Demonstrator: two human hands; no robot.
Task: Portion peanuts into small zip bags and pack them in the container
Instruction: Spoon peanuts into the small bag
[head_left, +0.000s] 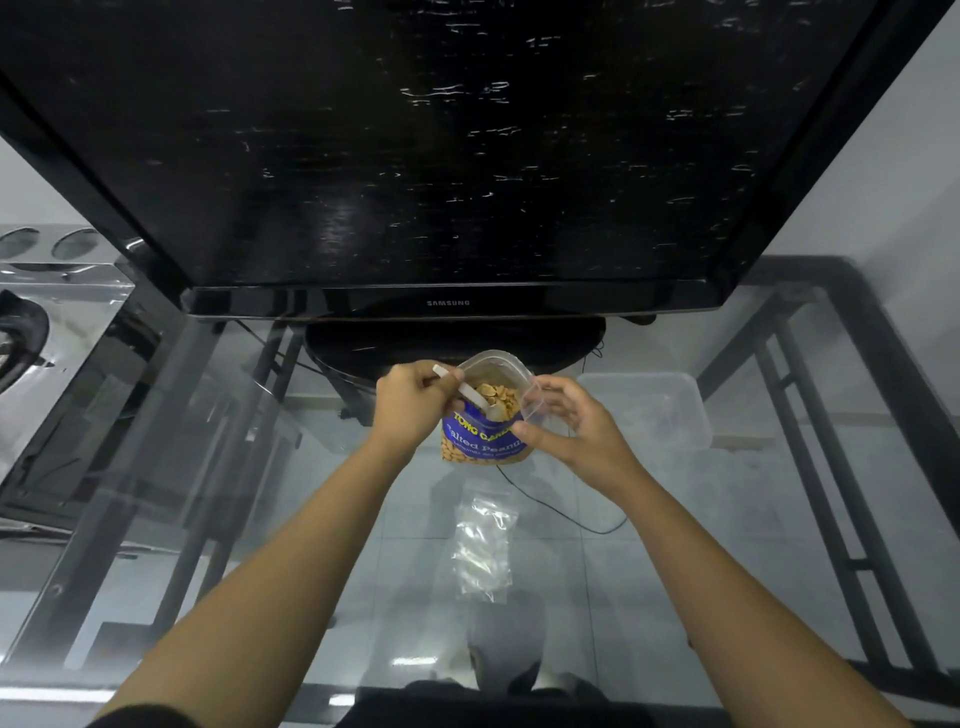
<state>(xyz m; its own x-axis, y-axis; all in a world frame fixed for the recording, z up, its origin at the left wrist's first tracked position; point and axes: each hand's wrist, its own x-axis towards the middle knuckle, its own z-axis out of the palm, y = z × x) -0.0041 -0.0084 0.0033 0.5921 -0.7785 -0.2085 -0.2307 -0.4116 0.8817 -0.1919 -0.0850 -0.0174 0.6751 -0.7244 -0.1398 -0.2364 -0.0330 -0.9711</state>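
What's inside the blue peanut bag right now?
Peanuts show at the open mouth of the peanut bag, with a white spoon, held by the left hand, dipping among them. How far down the peanuts fill it is hidden by the printed front.

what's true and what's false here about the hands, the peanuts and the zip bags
1. The left hand holds a white spoon at the open mouth of the peanut bag. True.
2. The right hand holds nothing. False: it pinches a small zip bag beside the peanut bag.
3. The plastic container stands to the right of the peanut bag. True.
4. The spare zip bags lie inside the container. False: they lie on the glass table, nearer the person than the peanut bag.
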